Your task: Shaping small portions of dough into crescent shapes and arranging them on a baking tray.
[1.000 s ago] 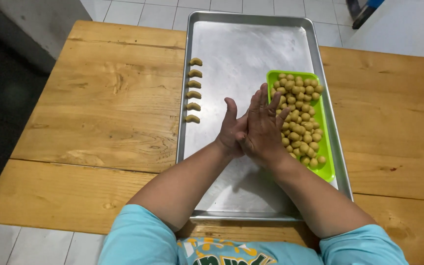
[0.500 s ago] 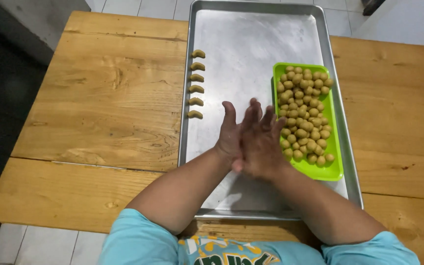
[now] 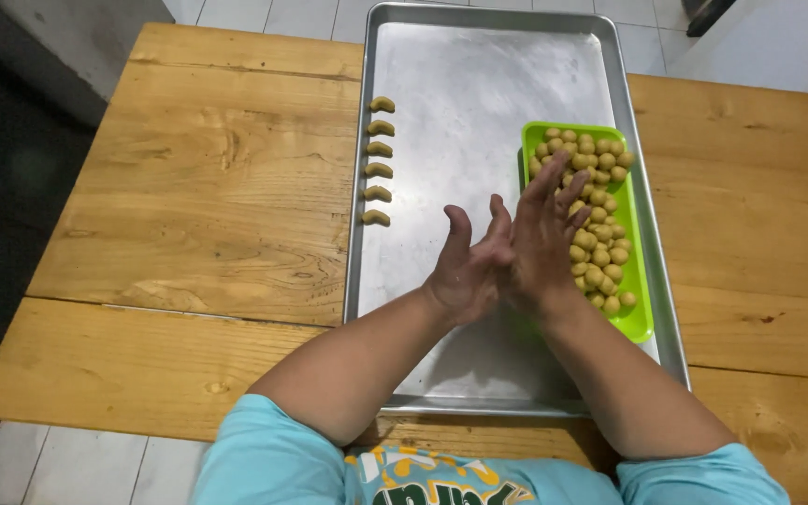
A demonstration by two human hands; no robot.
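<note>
Dough, if any lies between the palms, is hidden: the person's left hand [image 3: 465, 271] and right hand [image 3: 542, 238] are pressed palm to palm above the large rectangular silver metal baking tray [image 3: 479, 65], fingers stretched out and slightly spread, and whether anything is caught between them cannot be told from this view. Neither hand is curled around anything; the fingers point away from the body, toward the far end of the tray. The right hand's fingertips overlap the near left edge of the bright green rectangular plastic tray [image 3: 642, 309], which sits inside the metal tray against its right rim and is filled with many small round yellowish-tan dough balls [image 3: 600, 159]. Along the left rim of the metal tray, well apart from the hands, six small curved crescent-shaped dough pieces [image 3: 378, 171] of the same colour lie in a single column, evenly spaced, each bent the same way. The middle of the metal tray shows bare, dull metal. It rests on a light wooden plank table [image 3: 198, 187] with visible grain and a seam running across the near side. Both forearms reach in from the bottom of the view, and the light turquoise short sleeves [image 3: 264, 458] of the person's shirt show at the lower edge, with pale floor tiles [image 3: 77, 468] below the table's left corner.
</note>
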